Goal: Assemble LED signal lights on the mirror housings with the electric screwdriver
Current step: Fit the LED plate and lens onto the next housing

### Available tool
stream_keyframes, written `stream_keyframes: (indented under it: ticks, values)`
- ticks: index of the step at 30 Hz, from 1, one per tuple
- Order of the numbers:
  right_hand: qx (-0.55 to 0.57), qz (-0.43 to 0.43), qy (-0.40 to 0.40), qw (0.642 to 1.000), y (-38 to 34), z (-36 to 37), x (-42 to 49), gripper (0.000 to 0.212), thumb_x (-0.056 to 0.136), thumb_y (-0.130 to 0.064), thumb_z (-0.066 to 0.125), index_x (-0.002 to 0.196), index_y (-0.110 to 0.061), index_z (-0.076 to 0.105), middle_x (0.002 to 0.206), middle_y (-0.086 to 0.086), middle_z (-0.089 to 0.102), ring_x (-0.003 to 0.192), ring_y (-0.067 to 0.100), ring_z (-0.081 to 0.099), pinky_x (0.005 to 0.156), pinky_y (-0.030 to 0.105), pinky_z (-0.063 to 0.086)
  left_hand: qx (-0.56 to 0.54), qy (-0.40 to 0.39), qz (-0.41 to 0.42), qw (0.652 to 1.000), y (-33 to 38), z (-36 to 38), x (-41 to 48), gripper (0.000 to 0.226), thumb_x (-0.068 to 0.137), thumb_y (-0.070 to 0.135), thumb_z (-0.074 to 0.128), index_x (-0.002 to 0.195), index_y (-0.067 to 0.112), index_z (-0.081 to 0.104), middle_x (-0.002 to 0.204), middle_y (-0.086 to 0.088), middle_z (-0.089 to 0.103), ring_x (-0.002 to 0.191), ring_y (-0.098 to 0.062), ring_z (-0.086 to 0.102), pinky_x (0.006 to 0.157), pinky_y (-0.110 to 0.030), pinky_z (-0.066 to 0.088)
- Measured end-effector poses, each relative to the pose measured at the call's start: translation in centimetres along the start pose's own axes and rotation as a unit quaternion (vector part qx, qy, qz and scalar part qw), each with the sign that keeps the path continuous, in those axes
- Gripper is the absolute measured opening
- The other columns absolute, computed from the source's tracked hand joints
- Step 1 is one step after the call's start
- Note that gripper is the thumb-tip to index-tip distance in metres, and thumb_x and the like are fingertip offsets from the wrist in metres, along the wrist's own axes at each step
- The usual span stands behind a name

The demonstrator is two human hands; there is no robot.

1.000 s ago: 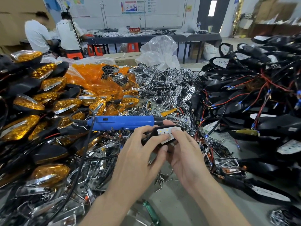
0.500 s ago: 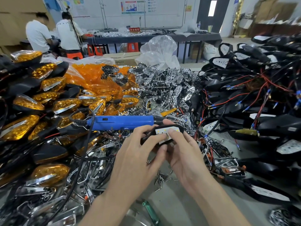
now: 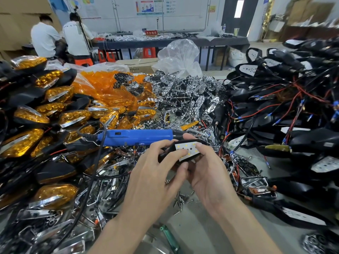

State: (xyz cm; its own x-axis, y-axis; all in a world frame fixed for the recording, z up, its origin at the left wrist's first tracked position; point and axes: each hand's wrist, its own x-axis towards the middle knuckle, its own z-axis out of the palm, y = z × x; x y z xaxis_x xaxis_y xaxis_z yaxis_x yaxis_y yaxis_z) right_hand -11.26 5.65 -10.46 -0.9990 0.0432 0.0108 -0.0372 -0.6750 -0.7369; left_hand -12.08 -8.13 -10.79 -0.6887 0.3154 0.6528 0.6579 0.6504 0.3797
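Both hands hold one black mirror housing [image 3: 166, 155] above the table's middle. A white LED board [image 3: 187, 149] with yellow dots lies in its recess, face up. My left hand [image 3: 156, 178] grips the housing from the left, a fingertip pressing on the board. My right hand [image 3: 207, 173] cups it from beneath and the right, fingers curled over the board's edge. The blue electric screwdriver [image 3: 135, 137] lies just behind the hands, tip pointing right, its black cord looping down to the left.
Finished amber-lens housings [image 3: 36, 114] pile up on the left, chrome reflectors [image 3: 183, 96] at the back, wired black housings [image 3: 293, 125] on the right. Loose screws [image 3: 181, 198] lie under my hands. A green-handled tool [image 3: 170, 237] lies near the front. Two people work at a far table.
The housing has stayed in place between my hands. My fingers have shifted slightly on the LED board; the screwdriver has not moved.
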Motion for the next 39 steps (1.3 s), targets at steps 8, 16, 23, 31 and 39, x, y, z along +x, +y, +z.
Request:
stream_keyframes:
  ticks: [8, 16, 23, 31, 39]
  values:
    - [0.000, -0.002, -0.002, 1.000, 0.13, -0.17, 0.25, 0.042, 0.105, -0.019, 0.040, 0.100, -0.025, 0.082, 0.109, 0.013, 0.076, 0.090, 0.022, 0.074, 0.064, 0.029, 0.060, -0.002, 0.016, 0.014, 1.000, -0.06, 0.07, 0.01, 0.027, 0.094, 0.037, 0.057, 0.116, 0.028, 0.069, 0.125, 0.001, 0.055, 0.106, -0.019, 0.059, 0.084, -0.037, 0.054]
    - [-0.009, -0.004, 0.003, 1.000, 0.08, -0.25, 0.29, 0.043, 0.105, -0.021, 0.039, 0.101, -0.029, 0.082, 0.108, 0.011, 0.077, 0.086, 0.018, 0.075, 0.059, 0.024, 0.057, 0.003, 0.024, 0.024, 0.999, -0.11, 0.09, 0.02, 0.026, 0.094, 0.035, 0.058, 0.116, 0.029, 0.071, 0.126, -0.002, 0.057, 0.107, -0.019, 0.059, 0.087, -0.038, 0.053]
    - [-0.015, -0.003, -0.001, 1.000, 0.09, -0.20, 0.29, 0.043, 0.104, -0.022, 0.038, 0.103, -0.028, 0.081, 0.116, 0.015, 0.075, 0.092, 0.019, 0.075, 0.064, 0.025, 0.059, 0.019, 0.030, 0.035, 0.999, -0.11, 0.11, 0.09, 0.027, 0.094, 0.035, 0.058, 0.117, 0.029, 0.071, 0.125, -0.003, 0.058, 0.106, -0.019, 0.057, 0.087, -0.039, 0.052]
    - [-0.033, 0.004, 0.008, 0.999, 0.15, -0.40, 0.22, 0.042, 0.104, -0.026, 0.038, 0.103, -0.029, 0.080, 0.120, 0.016, 0.074, 0.099, 0.023, 0.071, 0.071, 0.027, 0.058, 0.039, 0.035, 0.050, 0.997, -0.12, 0.22, 0.08, 0.028, 0.095, 0.034, 0.058, 0.120, 0.029, 0.070, 0.128, -0.005, 0.057, 0.108, -0.018, 0.054, 0.087, -0.039, 0.051]
    - [-0.044, -0.006, 0.012, 0.999, 0.05, -0.30, 0.18, 0.043, 0.103, -0.025, 0.037, 0.103, -0.029, 0.080, 0.117, 0.015, 0.075, 0.100, 0.027, 0.065, 0.074, 0.033, 0.053, 0.052, 0.043, 0.057, 0.996, -0.08, 0.32, 0.01, 0.027, 0.096, 0.033, 0.058, 0.120, 0.029, 0.069, 0.128, -0.007, 0.059, 0.107, -0.020, 0.055, 0.093, -0.037, 0.044]
